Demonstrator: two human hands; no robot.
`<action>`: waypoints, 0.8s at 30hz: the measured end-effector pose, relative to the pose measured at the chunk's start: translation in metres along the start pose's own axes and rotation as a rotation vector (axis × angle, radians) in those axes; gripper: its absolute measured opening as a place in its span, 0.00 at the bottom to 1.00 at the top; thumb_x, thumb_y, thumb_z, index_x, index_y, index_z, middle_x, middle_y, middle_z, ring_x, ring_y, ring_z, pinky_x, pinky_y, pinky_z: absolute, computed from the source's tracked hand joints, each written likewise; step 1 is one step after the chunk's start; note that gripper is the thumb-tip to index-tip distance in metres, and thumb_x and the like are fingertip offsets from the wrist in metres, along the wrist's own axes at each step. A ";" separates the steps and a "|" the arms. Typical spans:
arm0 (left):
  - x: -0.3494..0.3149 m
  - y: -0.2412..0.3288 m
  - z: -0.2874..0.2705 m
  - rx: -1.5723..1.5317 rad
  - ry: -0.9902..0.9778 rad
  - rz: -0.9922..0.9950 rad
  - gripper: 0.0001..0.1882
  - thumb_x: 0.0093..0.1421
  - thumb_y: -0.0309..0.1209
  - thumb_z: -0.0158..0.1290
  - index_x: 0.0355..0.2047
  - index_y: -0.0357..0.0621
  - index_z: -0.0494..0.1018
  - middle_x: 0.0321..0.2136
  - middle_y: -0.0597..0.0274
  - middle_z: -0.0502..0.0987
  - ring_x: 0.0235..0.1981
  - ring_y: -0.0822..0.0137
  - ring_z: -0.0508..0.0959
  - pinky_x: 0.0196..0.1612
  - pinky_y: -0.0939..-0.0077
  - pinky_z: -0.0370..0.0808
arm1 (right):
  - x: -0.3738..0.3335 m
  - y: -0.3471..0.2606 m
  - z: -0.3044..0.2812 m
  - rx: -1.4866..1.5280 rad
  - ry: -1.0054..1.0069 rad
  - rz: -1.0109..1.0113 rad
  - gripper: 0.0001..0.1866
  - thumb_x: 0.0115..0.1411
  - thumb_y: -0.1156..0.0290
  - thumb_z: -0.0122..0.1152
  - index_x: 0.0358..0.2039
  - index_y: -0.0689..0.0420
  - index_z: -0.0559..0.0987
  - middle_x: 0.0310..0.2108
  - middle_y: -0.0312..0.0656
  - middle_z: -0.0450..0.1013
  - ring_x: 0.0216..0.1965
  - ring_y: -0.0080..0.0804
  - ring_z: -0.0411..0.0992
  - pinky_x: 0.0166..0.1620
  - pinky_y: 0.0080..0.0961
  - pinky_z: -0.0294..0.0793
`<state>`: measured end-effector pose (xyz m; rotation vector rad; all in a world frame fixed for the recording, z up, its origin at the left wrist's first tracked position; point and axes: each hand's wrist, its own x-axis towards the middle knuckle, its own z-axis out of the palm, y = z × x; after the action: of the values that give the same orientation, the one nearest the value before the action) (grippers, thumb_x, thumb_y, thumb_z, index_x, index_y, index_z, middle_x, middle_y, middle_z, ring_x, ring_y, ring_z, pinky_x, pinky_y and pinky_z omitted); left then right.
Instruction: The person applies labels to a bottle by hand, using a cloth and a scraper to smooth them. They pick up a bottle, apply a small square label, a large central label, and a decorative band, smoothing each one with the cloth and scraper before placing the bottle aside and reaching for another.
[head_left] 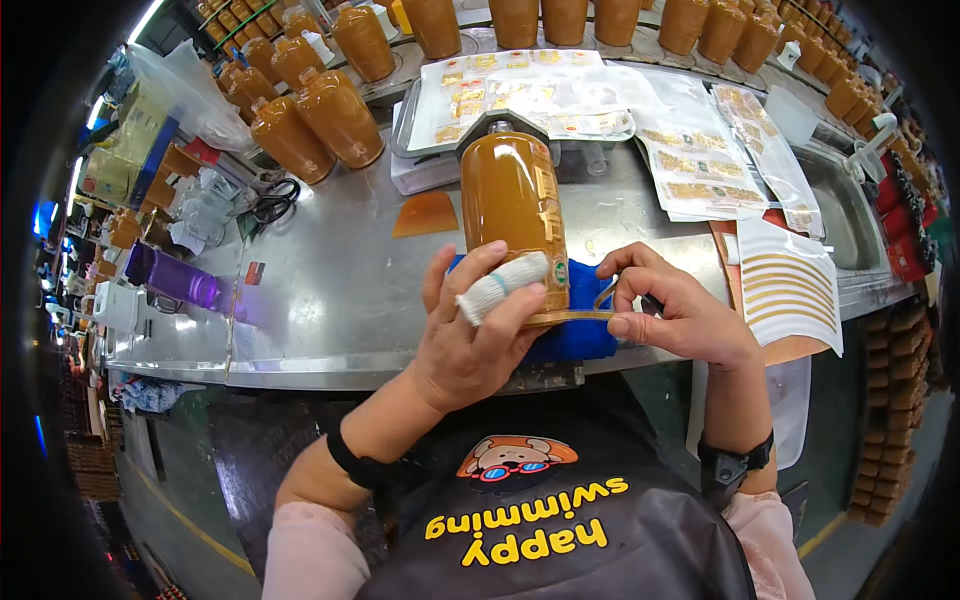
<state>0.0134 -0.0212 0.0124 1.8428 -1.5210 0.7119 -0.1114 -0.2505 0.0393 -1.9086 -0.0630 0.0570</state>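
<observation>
Clearly, gold lettering (547, 205) and green emblem (560, 273) on brown bottle (502, 195)

One left hand (475, 330) and one right hand (680, 310) are at one brown bottle (508, 195). Left of that bottle lie one orange card (425, 215) and one purple cylinder (178, 276); right of it are one sink (845, 198) and one sheet of curved strips (765, 242).

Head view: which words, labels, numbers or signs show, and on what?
Black apron: two lines of yellow lettering, upside down; wording left out.
Brown bottle: gold characters and a round green label, too small to read.
Sticker sheets: gold print, too small to read.
</observation>
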 end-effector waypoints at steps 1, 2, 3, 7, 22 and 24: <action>-0.005 0.000 -0.001 0.002 -0.004 0.003 0.22 0.53 0.33 0.62 0.47 0.53 0.68 0.47 0.59 0.74 0.55 0.55 0.70 0.63 0.49 0.54 | 0.000 0.000 -0.001 0.004 0.002 -0.003 0.13 0.57 0.63 0.66 0.28 0.58 0.74 0.46 0.43 0.64 0.46 0.30 0.64 0.45 0.23 0.67; -0.011 -0.002 0.000 -0.031 -0.004 -0.033 0.22 0.54 0.35 0.62 0.47 0.51 0.67 0.47 0.56 0.74 0.56 0.51 0.69 0.64 0.47 0.52 | 0.000 0.000 -0.002 0.018 0.001 -0.019 0.13 0.58 0.63 0.66 0.28 0.58 0.74 0.47 0.43 0.64 0.46 0.29 0.64 0.45 0.22 0.67; -0.015 -0.002 -0.001 -0.059 -0.001 -0.074 0.22 0.56 0.36 0.61 0.47 0.50 0.65 0.48 0.54 0.73 0.57 0.48 0.68 0.64 0.44 0.51 | 0.000 0.000 -0.003 0.032 -0.007 -0.037 0.12 0.58 0.64 0.65 0.29 0.58 0.74 0.47 0.43 0.64 0.46 0.29 0.64 0.45 0.22 0.67; -0.023 -0.004 -0.008 -0.005 0.030 0.076 0.17 0.56 0.30 0.60 0.43 0.52 0.66 0.45 0.57 0.74 0.48 0.55 0.70 0.60 0.47 0.56 | -0.005 0.003 -0.009 0.096 -0.008 -0.018 0.12 0.58 0.65 0.65 0.29 0.59 0.74 0.47 0.43 0.64 0.45 0.27 0.64 0.45 0.22 0.68; 0.007 -0.008 -0.004 0.054 -0.085 0.460 0.14 0.40 0.30 0.59 0.31 0.57 0.75 0.42 0.69 0.76 0.41 0.64 0.65 0.40 0.70 0.64 | -0.010 0.005 -0.007 0.109 0.025 0.013 0.11 0.59 0.66 0.64 0.27 0.57 0.72 0.48 0.42 0.64 0.46 0.24 0.62 0.50 0.23 0.63; 0.002 -0.012 -0.006 -0.090 -0.093 0.370 0.15 0.38 0.28 0.60 0.30 0.55 0.74 0.42 0.66 0.76 0.39 0.63 0.66 0.37 0.69 0.65 | -0.009 0.003 -0.007 0.119 0.000 0.026 0.11 0.59 0.66 0.63 0.27 0.58 0.73 0.48 0.42 0.64 0.47 0.24 0.62 0.50 0.23 0.63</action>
<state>0.0252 -0.0164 0.0166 1.5631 -1.9507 0.7176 -0.1198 -0.2582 0.0392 -1.7907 -0.0339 0.0762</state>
